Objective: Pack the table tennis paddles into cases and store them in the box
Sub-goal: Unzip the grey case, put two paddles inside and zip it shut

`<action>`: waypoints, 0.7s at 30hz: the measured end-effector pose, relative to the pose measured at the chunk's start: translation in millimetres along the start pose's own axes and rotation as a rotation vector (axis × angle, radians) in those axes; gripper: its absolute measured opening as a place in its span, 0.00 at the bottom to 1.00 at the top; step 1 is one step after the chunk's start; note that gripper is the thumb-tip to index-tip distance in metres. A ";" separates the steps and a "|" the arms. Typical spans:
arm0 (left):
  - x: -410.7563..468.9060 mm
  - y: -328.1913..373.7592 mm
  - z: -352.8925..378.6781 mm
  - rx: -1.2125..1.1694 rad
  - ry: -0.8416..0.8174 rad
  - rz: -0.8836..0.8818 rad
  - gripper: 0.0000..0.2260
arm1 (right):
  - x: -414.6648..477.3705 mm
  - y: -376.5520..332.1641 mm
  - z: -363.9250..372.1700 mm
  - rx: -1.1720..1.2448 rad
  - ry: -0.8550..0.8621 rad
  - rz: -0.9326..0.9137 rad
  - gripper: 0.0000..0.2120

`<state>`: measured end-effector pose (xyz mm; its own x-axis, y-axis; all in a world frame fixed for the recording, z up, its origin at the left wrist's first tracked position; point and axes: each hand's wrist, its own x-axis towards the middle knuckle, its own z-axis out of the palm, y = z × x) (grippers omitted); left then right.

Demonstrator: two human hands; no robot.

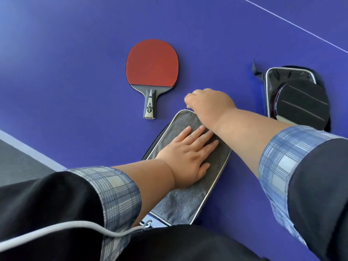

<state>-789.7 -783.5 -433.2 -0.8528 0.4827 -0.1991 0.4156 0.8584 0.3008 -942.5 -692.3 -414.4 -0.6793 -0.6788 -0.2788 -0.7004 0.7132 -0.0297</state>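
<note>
Our left hand [190, 153] lies spread flat on the grey case [190, 194]. Our right hand [209, 102] pinches something small at its far edge. A red paddle [152, 63] lies apart on the table [75, 72].

The table [75, 63] is deep blue-violet with thin white lines. The loose paddle [152, 63] has red rubber and a grey-black handle. The near case [188, 202] is grey with silver piping; the far case [293, 95] is black, silver-edged. Both sleeves [116, 193] are black with blue-grey plaid cuffs.
</note>
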 end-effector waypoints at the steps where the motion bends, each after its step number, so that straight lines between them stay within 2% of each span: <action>1: 0.7 -0.2 1.4 -0.008 0.005 0.002 0.30 | 0.9 -2.1 0.8 0.005 0.001 0.011 0.06; 6: 3.0 -0.1 8.1 -0.033 0.056 0.024 0.30 | -5.4 -3.9 3.4 0.200 0.033 0.198 0.11; 9: 16.6 3.3 4.6 -0.051 0.054 0.011 0.29 | -25.1 -15.3 1.9 0.372 0.177 0.403 0.19; 11: 25.8 10.8 -1.7 -0.102 0.007 -0.012 0.27 | -43.0 -21.6 4.8 0.507 0.239 0.541 0.20; 13: 30.8 3.0 -18.1 -0.284 0.006 0.133 0.23 | -64.8 -29.3 -2.4 0.622 0.334 0.740 0.19; 15: 21.9 -9.2 -28.8 -0.568 0.075 0.144 0.17 | -72.6 -31.0 1.2 0.740 0.402 0.840 0.18; 16: 18.7 -21.7 -34.0 -0.662 0.178 0.090 0.15 | -77.3 -34.9 1.9 0.746 0.428 0.882 0.18; 18: 15.2 -52.6 -45.6 -0.714 0.353 -0.126 0.14 | -84.8 -54.2 7.3 0.697 0.418 0.884 0.19; 19: 19.5 -68.9 -49.5 -0.690 0.361 -0.219 0.14 | -88.0 -67.2 12.8 0.622 0.348 0.848 0.20; 21: 42.2 -102.7 -54.4 -0.545 0.200 -0.310 0.17 | -93.1 -93.9 29.7 0.393 0.118 0.772 0.28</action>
<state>-885.6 -860.8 -421.8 -0.9715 0.1407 -0.1906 -0.0332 0.7157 0.6976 -807.0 -690.9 -414.3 -0.9662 0.0209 -0.2569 0.0764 0.9751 -0.2082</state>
